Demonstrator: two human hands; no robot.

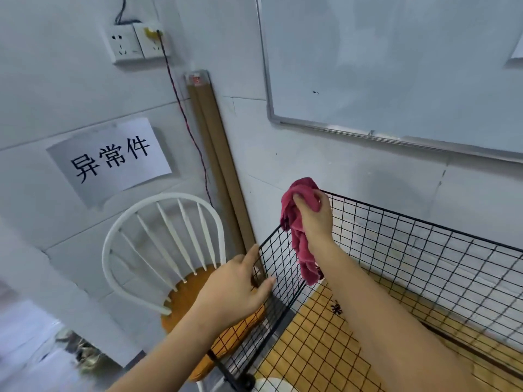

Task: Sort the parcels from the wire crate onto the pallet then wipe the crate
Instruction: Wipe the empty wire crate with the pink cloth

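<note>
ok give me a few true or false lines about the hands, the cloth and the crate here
1. The right hand grips a red cloth at the far corner of the wire crate. True.
2. The left hand hangs free of the crate. False: it holds the top edge of the crate's side panel.
3. Parcels fill the crate. False: none show in the visible part.
4. A white chair stands beside the crate. True.

A parcel sorting room; wall sign (pixel 109 161) reading 异常件; whiteboard (pixel 396 66); wire crate (pixel 424 250).
</note>
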